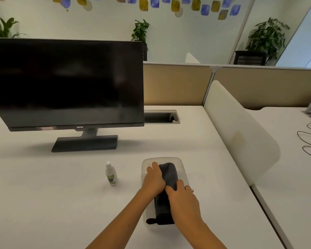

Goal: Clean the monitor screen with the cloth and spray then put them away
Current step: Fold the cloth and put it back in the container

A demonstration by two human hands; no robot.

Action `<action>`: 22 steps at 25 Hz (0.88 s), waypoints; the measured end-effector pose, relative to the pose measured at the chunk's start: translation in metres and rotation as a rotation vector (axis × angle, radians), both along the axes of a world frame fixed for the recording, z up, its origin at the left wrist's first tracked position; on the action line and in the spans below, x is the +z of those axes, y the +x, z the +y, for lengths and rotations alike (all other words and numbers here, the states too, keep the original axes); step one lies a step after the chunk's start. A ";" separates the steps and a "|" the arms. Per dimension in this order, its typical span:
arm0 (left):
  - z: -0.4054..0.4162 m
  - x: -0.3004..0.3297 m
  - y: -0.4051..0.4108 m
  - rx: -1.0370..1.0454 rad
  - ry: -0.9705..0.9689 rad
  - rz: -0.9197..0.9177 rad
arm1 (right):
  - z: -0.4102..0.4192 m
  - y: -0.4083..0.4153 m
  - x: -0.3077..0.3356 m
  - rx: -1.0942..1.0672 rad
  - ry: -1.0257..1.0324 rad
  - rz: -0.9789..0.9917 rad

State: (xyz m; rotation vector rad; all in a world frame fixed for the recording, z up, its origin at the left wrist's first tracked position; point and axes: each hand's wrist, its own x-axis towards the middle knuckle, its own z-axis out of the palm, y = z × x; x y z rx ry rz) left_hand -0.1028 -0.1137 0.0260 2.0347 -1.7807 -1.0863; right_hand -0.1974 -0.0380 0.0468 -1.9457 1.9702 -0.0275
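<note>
Both hands are working over a shallow, clear plastic tray (182, 168) sitting on the white counter (43, 194), in front of and to the right of the wide black flat-panel monitor (66, 83). A dark grey, folded microfibre cloth (169, 172) is lying lengthwise in the tray, with a small dark end poking over the tray's near left edge.

The left hand (153, 179) is lying along the cloth's left side, its fingers (155, 167) stretched out nearly straight and close together, pressing against the roll rather than wrapping it. The right hand (182, 196) is covering the cloth's middle from above, its fingers (171, 190) bending over the fabric; whether they are pinching it or only pressing down, I cannot tell. Judging from this, the two hands are probably steadying the cloth so it keeps its folded shape, either as it is being settled into the tray or as it is being gathered up for wiping; the pictures do not decide which.

The small white spray bottle with a green label (111, 174) is standing upright on the counter, left of the tray and apart from it, within easy reach of the left hand. The screen is looking dark and even, with no streaks that I can make out.
</note>
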 end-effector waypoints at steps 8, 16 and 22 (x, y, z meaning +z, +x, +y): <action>-0.008 -0.011 -0.002 0.170 -0.049 0.075 | -0.002 0.007 0.004 0.251 0.172 0.180; -0.015 -0.019 -0.012 0.320 0.054 0.015 | -0.008 0.017 -0.018 0.188 0.269 0.160; -0.002 0.020 0.005 -0.105 -0.043 -0.323 | -0.008 0.017 -0.012 0.273 0.260 0.198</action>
